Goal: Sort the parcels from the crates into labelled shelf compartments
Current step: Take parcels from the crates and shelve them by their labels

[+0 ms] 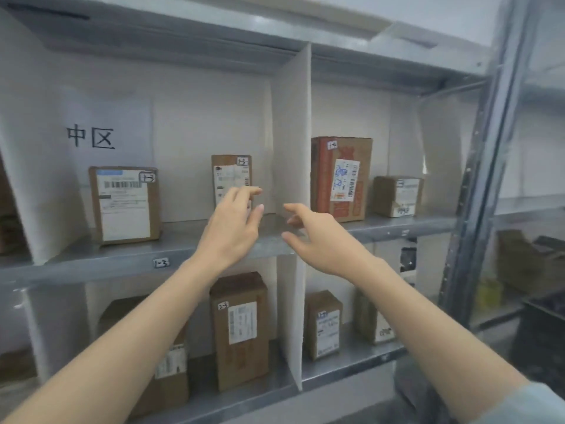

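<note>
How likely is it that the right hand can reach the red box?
Probably yes: the right hand is open and empty, and the red box stands near the shelf front, nothing before it.

Grey steel upright (481,194) rt, pale wall (452,10) bhd.

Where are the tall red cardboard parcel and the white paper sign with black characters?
Tall red cardboard parcel (341,179): head view, front face.
White paper sign with black characters (122,117): head view, blank part.
</note>
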`<action>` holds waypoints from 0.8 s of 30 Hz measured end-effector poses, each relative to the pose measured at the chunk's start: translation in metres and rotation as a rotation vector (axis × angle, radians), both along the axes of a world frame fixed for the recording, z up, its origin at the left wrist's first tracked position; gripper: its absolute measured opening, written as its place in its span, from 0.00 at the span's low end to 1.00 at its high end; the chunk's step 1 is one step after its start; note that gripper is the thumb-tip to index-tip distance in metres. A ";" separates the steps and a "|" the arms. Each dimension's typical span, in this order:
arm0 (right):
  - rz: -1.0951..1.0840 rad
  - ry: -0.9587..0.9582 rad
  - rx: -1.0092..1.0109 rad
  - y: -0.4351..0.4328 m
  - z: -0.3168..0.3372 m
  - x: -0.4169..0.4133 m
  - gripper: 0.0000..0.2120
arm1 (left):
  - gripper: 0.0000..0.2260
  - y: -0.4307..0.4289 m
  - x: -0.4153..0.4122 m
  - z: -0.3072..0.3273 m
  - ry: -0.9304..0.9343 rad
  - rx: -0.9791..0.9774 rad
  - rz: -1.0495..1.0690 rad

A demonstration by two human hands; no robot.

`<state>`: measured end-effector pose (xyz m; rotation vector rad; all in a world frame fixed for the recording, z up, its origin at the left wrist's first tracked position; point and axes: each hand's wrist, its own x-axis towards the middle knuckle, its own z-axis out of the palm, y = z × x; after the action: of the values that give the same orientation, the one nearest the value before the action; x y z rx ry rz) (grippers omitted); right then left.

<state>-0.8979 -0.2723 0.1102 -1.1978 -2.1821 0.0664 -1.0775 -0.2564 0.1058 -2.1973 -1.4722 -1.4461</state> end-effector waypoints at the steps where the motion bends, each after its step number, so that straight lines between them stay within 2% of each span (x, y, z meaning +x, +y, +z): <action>1: -0.048 0.007 -0.003 -0.011 -0.005 0.018 0.26 | 0.16 -0.004 0.016 -0.003 0.036 -0.027 -0.053; 7: -0.449 0.004 -0.078 -0.092 -0.040 0.163 0.25 | 0.25 -0.027 0.151 -0.035 0.264 -0.195 -0.292; 17: -0.998 0.019 -0.207 -0.241 -0.075 0.408 0.24 | 0.27 -0.086 0.438 -0.070 0.435 -0.254 -0.801; 24: -1.274 -0.019 -0.287 -0.302 -0.091 0.585 0.24 | 0.27 -0.106 0.632 -0.096 0.551 -0.313 -0.979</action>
<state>-0.3134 -0.5741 0.0194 -2.5059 -1.0863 -0.1757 -0.4459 -0.3625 0.0098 -3.3629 -0.4336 -0.5839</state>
